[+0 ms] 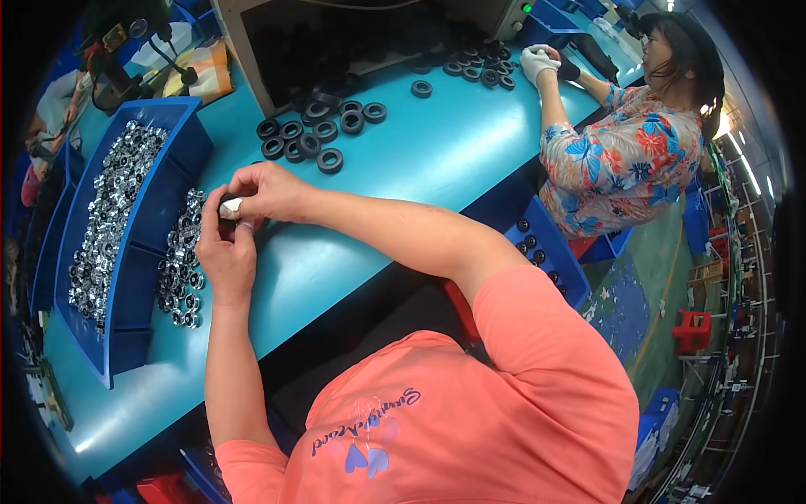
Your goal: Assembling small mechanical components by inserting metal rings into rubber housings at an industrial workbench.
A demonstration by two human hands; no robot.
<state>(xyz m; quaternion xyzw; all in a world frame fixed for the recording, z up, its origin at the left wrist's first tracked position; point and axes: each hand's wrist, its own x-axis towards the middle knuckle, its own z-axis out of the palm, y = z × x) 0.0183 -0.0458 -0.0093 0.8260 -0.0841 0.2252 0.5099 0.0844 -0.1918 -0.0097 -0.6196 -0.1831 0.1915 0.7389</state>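
My left hand [226,256] and my right hand [273,193] meet over the teal table, both with closed fingers. Between their fingertips is a small black part [224,202], mostly hidden, so its full shape does not show. A white wrapping [231,208] covers the tip of my right thumb. Close beside my left hand lies a pile of shiny metal rings [179,281]. Beyond my right hand, thick black rings [330,160] are scattered and partly stacked on the tabletop.
A long blue bin [126,290] full of shiny metal rings stands at the left. A frame with a dark opening [246,59] rises at the back, more black rings before it. A co-worker [625,160] with a white glove works at the right, near a blue tray [537,220] holding black parts.
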